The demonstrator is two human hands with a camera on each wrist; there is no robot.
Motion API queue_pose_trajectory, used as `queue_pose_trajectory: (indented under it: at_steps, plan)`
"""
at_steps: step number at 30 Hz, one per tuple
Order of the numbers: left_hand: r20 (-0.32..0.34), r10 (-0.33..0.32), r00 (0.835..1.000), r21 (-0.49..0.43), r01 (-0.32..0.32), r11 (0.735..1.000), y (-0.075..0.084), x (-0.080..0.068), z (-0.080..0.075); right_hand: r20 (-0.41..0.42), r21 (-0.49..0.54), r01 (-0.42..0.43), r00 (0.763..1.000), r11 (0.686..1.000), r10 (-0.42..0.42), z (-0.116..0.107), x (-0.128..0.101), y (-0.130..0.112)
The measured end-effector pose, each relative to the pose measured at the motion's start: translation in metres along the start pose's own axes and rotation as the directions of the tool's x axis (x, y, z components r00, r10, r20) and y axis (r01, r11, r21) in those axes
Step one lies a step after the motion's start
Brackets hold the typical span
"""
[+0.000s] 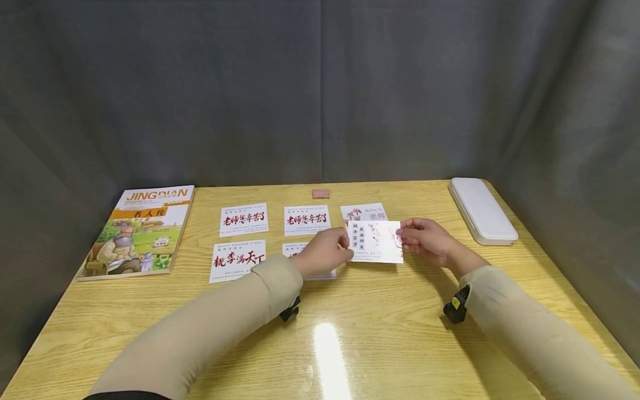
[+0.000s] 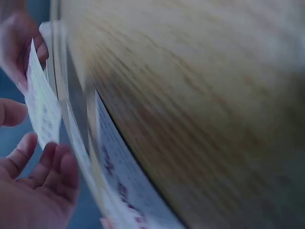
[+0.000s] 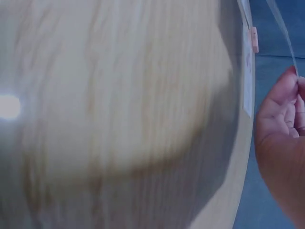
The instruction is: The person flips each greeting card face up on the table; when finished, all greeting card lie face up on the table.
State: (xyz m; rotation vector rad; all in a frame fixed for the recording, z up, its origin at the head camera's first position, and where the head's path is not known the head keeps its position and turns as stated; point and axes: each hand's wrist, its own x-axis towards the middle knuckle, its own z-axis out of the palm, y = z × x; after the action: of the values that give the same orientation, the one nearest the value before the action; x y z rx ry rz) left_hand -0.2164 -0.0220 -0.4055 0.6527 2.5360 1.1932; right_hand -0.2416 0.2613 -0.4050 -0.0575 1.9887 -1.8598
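Observation:
A white greeting card (image 1: 375,243) with dark writing and pink blossoms is raised off the table, held by its two short sides. My right hand (image 1: 425,241) pinches its right edge; the right wrist view shows those fingers on the card's thin edge. At the opposite edge, my left hand (image 1: 325,251) holds the card, with fingertips at a corner in the left wrist view. Just behind lies a pink-flowered card (image 1: 361,213), partly covered. Beneath the left hand, another card (image 1: 320,274) is mostly hidden.
Cards with red writing lie to the left: one at the front (image 1: 237,261) and two behind, left (image 1: 244,219) and middle (image 1: 307,220). An illustrated book (image 1: 137,233) is at far left. A reddish block (image 1: 320,194) sits near the back edge; a white case (image 1: 483,211) stands right.

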Motion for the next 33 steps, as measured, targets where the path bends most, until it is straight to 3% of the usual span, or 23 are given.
queue_pose_trajectory:
  at_steps: [2,5,9,12,16,20,22,23,26,29,30,33]
  plan:
    - [0.024,0.087,0.996,0.177,-0.090,0.980,0.006,0.001,0.004,-0.005,-0.059,-0.024,1.000,0.998,0.024,-0.002,0.001,0.002]
    - [0.110,0.167,0.980,0.369,-0.196,0.908,0.013,0.003,0.010,-0.016,-0.143,-0.052,0.999,0.988,0.051,-0.004,0.003,0.005]
    - [0.235,0.185,0.954,0.539,-0.286,0.792,0.019,0.006,0.018,-0.024,-0.206,-0.058,0.998,0.977,0.054,-0.004,0.005,0.008]
    - [0.287,0.176,0.942,0.605,-0.320,0.729,0.021,0.006,0.023,-0.023,-0.236,-0.051,0.999,0.970,0.047,-0.003,0.007,0.009]
    - [0.308,0.163,0.937,0.647,-0.332,0.686,0.020,0.006,0.028,-0.029,-0.305,-0.052,0.999,0.951,0.045,0.001,0.010,0.008]
    - [0.318,0.151,0.936,0.663,-0.333,0.670,0.019,0.005,0.031,-0.053,-0.440,-0.052,0.998,0.897,0.032,0.006,0.012,0.006]
    - [0.321,0.143,0.936,0.665,-0.330,0.670,0.020,0.004,0.032,-0.066,-0.525,-0.051,0.998,0.849,0.019,0.009,0.012,0.003]
    - [0.321,0.138,0.937,0.667,-0.327,0.669,0.020,0.004,0.032,-0.073,-0.590,-0.043,0.997,0.806,0.000,0.010,0.012,0.002]
    - [0.321,0.126,0.939,0.679,-0.320,0.660,0.023,0.004,0.034,-0.076,-0.775,-0.018,0.995,0.632,-0.066,0.014,0.012,-0.003]
    - [0.321,0.123,0.939,0.692,-0.321,0.647,0.025,0.005,0.035,-0.066,-0.893,-0.003,0.990,0.451,-0.123,0.015,0.011,-0.006]
    - [0.323,0.126,0.938,0.694,-0.325,0.642,0.026,0.006,0.035,-0.059,-0.907,0.000,0.990,0.422,-0.128,0.016,0.011,-0.006]
    - [0.311,0.155,0.938,0.682,-0.334,0.651,0.025,0.003,0.030,-0.049,-0.920,0.008,0.990,0.393,-0.135,0.016,0.009,-0.006]
